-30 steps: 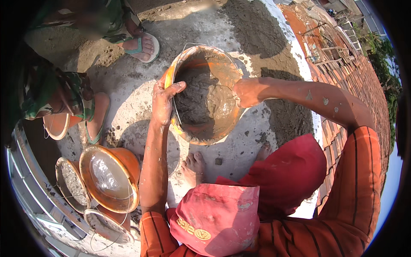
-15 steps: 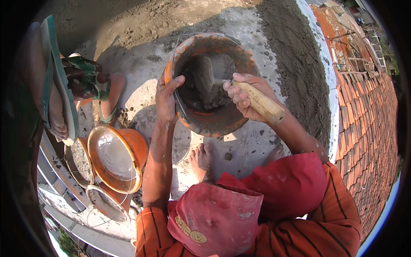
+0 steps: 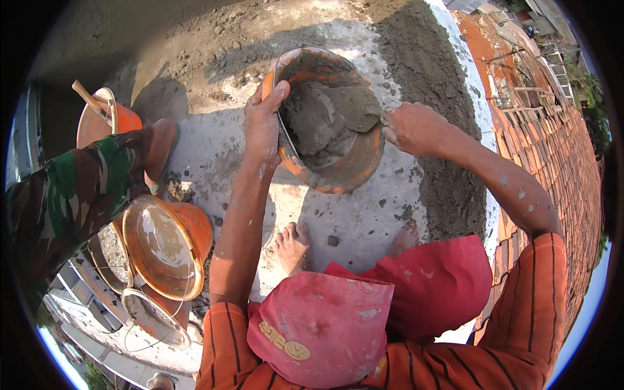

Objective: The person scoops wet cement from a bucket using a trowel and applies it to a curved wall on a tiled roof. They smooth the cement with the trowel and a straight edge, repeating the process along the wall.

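Observation:
My left hand (image 3: 262,127) is closed on the left rim of an orange bucket (image 3: 356,168), the thumb over the edge. The bucket is caked with grey mortar and leans to one side. Wet mortar (image 3: 311,123) lies inside it. A trowel's flat, mortar-coated blade (image 3: 357,109) rests against the mortar at the bucket's right side. My right hand (image 3: 416,130) is closed round the trowel's handle, just outside the right rim; the fist covers the handle from view.
Orange buckets (image 3: 195,221) stand at the left, one holding cloudy liquid. A further bucket (image 3: 130,121) with a wooden-handled tool stands beyond a co-worker's camouflage-clad leg (image 3: 84,175). A mortar strip (image 3: 448,97) runs along a white edge at the right, with roof tiles (image 3: 552,195) past it.
The trowel has swung right, its blade now lying flatter over the mortar, and my right arm has stretched out. The bucket is more tilted. The co-worker's legs have shifted, uncovering the far-left bucket.

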`<act>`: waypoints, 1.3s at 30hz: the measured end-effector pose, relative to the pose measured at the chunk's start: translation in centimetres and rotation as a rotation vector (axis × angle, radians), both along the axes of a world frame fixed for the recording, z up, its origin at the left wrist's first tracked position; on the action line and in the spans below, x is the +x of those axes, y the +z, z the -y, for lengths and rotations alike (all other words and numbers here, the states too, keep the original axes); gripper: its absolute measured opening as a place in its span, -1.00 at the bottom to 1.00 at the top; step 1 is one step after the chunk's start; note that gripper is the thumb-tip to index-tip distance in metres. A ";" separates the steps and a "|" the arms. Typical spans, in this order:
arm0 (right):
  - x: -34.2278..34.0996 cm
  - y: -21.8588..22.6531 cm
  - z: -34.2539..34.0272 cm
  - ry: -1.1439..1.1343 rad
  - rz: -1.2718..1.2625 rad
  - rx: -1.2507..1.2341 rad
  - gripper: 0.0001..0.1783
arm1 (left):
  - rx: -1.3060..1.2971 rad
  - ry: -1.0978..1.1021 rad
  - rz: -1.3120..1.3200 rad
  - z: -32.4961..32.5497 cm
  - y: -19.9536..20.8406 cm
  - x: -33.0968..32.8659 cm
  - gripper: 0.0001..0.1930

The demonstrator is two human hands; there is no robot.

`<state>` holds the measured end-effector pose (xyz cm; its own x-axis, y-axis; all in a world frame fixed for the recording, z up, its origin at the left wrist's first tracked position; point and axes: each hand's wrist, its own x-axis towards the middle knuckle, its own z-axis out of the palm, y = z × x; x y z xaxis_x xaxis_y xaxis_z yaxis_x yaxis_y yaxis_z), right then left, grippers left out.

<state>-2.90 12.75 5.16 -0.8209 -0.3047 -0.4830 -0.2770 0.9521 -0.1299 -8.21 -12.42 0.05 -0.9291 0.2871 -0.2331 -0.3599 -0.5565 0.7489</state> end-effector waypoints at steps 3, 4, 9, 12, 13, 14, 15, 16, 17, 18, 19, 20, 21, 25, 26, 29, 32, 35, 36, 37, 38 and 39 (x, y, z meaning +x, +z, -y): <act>0.0 -2.0 4.5 0.046 0.220 -0.058 -0.68 | -0.048 0.076 0.002 0.0 -0.4 -0.2 -0.66; 0.1 -2.1 5.2 0.054 0.270 -0.111 -0.68 | -0.059 0.090 0.001 0.3 -0.5 -0.2 -0.66; -0.4 1.1 7.1 0.076 0.286 -0.099 -0.62 | -0.031 0.070 0.024 1.0 -0.1 -0.6 -0.66; -2.3 5.2 7.0 0.071 0.148 -0.035 -0.60 | -0.057 0.051 0.031 1.3 0.2 -0.7 -0.60; -2.7 6.3 6.6 0.052 0.041 -0.036 -0.60 | -0.080 0.045 0.017 1.2 0.4 -0.6 -0.56; -3.0 6.8 6.2 0.085 -0.080 0.002 -0.63 | -0.053 0.052 0.025 1.2 0.6 -0.7 -0.60; -3.3 7.1 5.9 0.120 -0.201 0.040 -0.66 | -0.029 0.061 0.033 1.3 0.8 -0.7 -0.63; -3.7 7.6 5.7 0.158 -0.323 0.077 -0.69 | -0.004 0.072 0.040 1.5 1.2 -0.7 -0.65; -4.5 8.1 5.8 0.151 -0.219 0.223 -0.70 | -0.099 0.096 0.053 1.4 1.4 -0.8 -0.65; -5.6 8.5 6.3 0.146 -0.113 0.365 -0.71 | -0.110 0.086 0.044 1.5 1.3 -0.8 -0.64; -6.5 8.5 6.6 0.151 -0.008 0.494 -0.71 | -0.131 0.087 0.033 2.0 1.4 -0.8 -0.64; -6.3 6.9 5.8 0.168 0.031 0.446 -0.70 | -0.146 0.076 0.024 2.0 1.2 -0.8 -0.64; -5.5 3.9 4.6 0.185 0.070 0.397 -0.69 | -0.087 0.039 0.076 1.9 1.1 -0.7 -0.62; -3.4 -0.2 5.4 0.159 0.267 0.099 -0.66 | -0.333 0.101 0.006 2.3 0.4 0.4 -0.50; -2.7 -0.5 5.8 0.114 0.303 0.062 -0.65 | -0.302 0.098 0.004 2.5 0.0 0.5 -0.51; -1.4 0.0 7.1 -0.019 0.457 0.009 -0.62 | -0.259 0.087 -0.009 2.5 -0.5 0.2 -0.53; -0.9 2.0 8.6 -0.090 0.398 -0.229 -0.60 | -0.263 0.080 0.006 2.2 0.3 0.2 -0.57; -2.0 4.4 6.4 -0.220 0.376 -0.220 -0.57 | -0.048 0.024 0.042 2.2 0.4 -0.7 -0.61; -2.4 4.3 5.4 -0.185 0.298 -0.252 -0.58 | -0.050 0.037 0.043 2.3 0.1 -0.6 -0.61; -2.7 4.4 5.0 -0.148 0.119 -0.174 -0.61 | -0.050 0.047 0.039 2.3 0.2 -0.6 -0.61; -2.9 4.6 4.8 -0.109 -0.058 -0.095 -0.64 | -0.051 0.057 0.036 2.2 0.5 -0.6 -0.61; -3.2 4.7 4.6 -0.069 -0.234 -0.015 -0.67 | -0.086 0.070 0.042 2.2 0.9 -0.4 -0.61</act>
<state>-6.11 8.17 9.89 -0.9289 -0.2498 -0.2735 -0.2357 0.9682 -0.0840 -8.65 -14.61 0.97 -0.9349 0.1992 -0.2936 -0.3548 -0.5154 0.7801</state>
